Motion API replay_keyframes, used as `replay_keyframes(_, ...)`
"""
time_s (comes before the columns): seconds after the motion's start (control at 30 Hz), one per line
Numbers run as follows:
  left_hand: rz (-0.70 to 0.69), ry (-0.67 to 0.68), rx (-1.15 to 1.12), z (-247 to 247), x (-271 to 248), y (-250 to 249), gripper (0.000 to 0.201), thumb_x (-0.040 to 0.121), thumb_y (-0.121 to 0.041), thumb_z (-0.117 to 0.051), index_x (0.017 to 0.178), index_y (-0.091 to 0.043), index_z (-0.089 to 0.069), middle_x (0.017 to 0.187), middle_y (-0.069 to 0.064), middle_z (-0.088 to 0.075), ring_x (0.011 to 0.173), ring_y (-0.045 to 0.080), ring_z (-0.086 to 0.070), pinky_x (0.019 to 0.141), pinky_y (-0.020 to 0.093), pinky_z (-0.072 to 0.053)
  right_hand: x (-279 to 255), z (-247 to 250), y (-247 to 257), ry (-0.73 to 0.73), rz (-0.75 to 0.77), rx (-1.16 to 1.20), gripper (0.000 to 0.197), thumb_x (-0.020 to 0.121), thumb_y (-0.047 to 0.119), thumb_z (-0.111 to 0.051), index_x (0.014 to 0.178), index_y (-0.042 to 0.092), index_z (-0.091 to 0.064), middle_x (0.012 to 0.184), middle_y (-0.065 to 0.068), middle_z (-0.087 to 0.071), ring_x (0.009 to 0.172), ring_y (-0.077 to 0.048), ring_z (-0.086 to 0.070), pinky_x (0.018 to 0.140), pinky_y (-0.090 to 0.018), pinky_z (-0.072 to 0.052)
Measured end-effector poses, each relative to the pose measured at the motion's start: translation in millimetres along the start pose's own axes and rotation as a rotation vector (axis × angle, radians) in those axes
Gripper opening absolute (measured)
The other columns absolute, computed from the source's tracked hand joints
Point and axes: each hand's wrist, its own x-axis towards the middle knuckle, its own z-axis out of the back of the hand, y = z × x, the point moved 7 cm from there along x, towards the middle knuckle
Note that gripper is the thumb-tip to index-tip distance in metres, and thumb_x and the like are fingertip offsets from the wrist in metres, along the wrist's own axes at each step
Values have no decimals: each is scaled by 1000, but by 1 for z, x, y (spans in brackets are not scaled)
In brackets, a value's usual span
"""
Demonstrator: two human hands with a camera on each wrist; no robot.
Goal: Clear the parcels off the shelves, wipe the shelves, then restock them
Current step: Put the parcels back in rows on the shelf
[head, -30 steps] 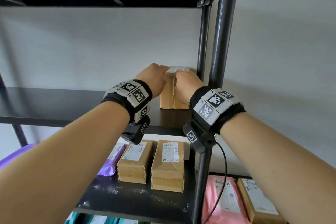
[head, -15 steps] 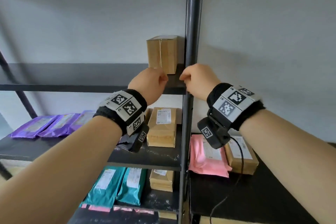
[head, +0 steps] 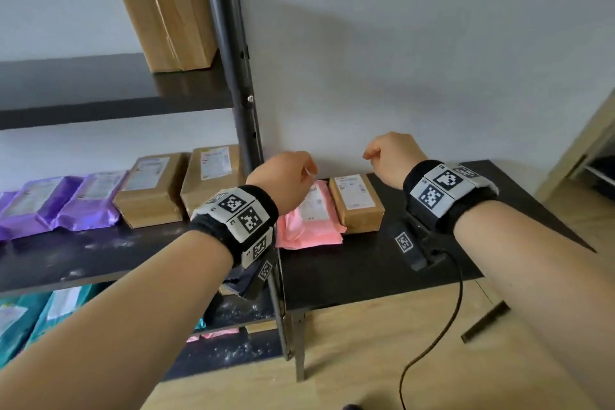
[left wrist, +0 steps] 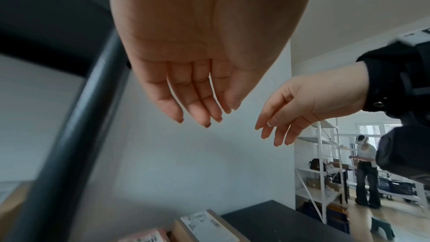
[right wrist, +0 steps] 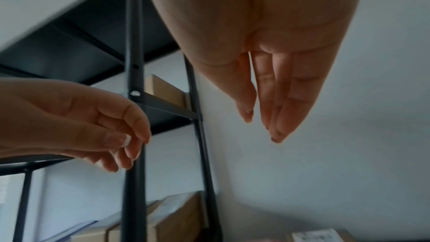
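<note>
Hands are empty right now, both of them hanging in the air over the black side table. My left hand sits just past the shelf's upright post, my right hand at about three o'clock from it, a small gap between the two. From the wrist views the fingers of the left dangle loose and slightly spread, and the right's fingers hang straight and close together; neither one is pinching or carrying anything. Now, where's the work? Two parcels wait on the table: a pink parcel and a brown box touching it on its three o'clock side. The pink one lies directly under my left hand, partly hidden by it, and the box sits between the two hands, toward six o'clock from my right. Both run long axis from twelve to six, labels up, so I judge a grasp across the short sides is the natural one. Left is nearer the pink parcel; the box looks about even, maybe a shade closer to the right. Off at ten o'clock one tall cardboard box stands upright on the upper shelf, against the post. My read: restocking is in hand and these two parcels are next.
</note>
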Motion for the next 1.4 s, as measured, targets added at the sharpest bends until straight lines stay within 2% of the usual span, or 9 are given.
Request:
replay_keyframes(0.23, 84, 162, -11, -90, 75, -5, 30, 91, -20, -46, 119, -21, -58, 116, -2, -62, 103, 18, -59, 89, 32, -49, 41, -39, -83, 133, -66, -26, 27, 93, 5, -47, 113, 4, -66, 115, -14, -64, 105, -28, -59, 93, -34, -47)
replay_keyframes(0.37, 169, 280, 9, -154, 116, 8, 51, 84, -31, -58, 134, -28, -46, 129, -2, -55, 109, 18, -58, 91, 37, -51, 73, -76, -120, 249, -80, 54, 28, 93, 16, -55, 119, 7, -59, 116, -9, -61, 105, -24, -58, 89, -32, -46)
replay_keyframes(0.53, 286, 404, 13, -215, 140, 23, 77, 69, -48, -73, 134, -24, -39, 127, 3, -53, 103, 22, -59, 84, 38, -53, 105, -142, -151, 461, -54, 115, 64, 82, 30, -68, 138, 15, -40, 130, -11, -51, 116, -25, -53, 94, -34, -47)
replay_keyframes(0.7, 383, 475, 21, -250, 146, 36, 101, 71, -50, -72, 148, -21, -13, 129, 7, -50, 113, 26, -54, 93, 43, -49, 119, -185, -168, 577, -46, 143, 98, 71, 32, -76, 148, 28, -15, 143, -14, -36, 129, -29, -40, 106, -42, -39)
replay_keyframes(0.83, 422, 454, 31, -256, 150, 38, 90, 76, -37, -72, 145, -18, -18, 121, 8, -54, 107, 25, -56, 89, 42, -51, 123, -194, -172, 621, -3, 112, 91, 80, 24, -72, 149, 17, -13, 145, -9, -35, 132, -23, -38, 107, -34, -33)
replay_keyframes(0.93, 427, 447, 36, -255, 150, 34, 93, 79, -31, -70, 148, -17, -11, 124, 8, -52, 109, 24, -55, 91, 38, -50, 123, -193, -171, 605, 37, 107, 89, 81, 25, -71, 149, 16, -15, 145, -8, -34, 132, -22, -38, 107, -32, -34)
replay_keyframes(1.17, 362, 347, 17, -236, 146, 16, 91, 82, -30, -67, 150, -16, -8, 127, 10, -50, 110, 26, -55, 90, 39, -50, 113, -163, -164, 456, 68, 115, 88, 78, 25, -74, 147, 15, -21, 139, -9, -38, 128, -24, -41, 107, -33, -35)
replay_keyframes(1.3, 309, 242, 16, -211, 132, 1, 82, 82, -31, -64, 147, -18, -16, 126, 9, -48, 110, 27, -55, 88, 43, -51, 87, -134, -147, 382, 85, 119, 91, 78, 24, -75, 148, 15, -18, 138, -9, -38, 127, -24, -41, 107, -32, -35)
replay_keyframes(1.4, 263, 168, 2, -184, 108, -11, 81, 81, -29, -65, 146, -19, -19, 127, 7, -48, 110, 25, -55, 86, 37, -52, 58, -109, -125, 325, 118, 88, 93, 78, 24, -74, 149, 14, -16, 141, -10, -35, 128, -25, -41, 106, -32, -35)
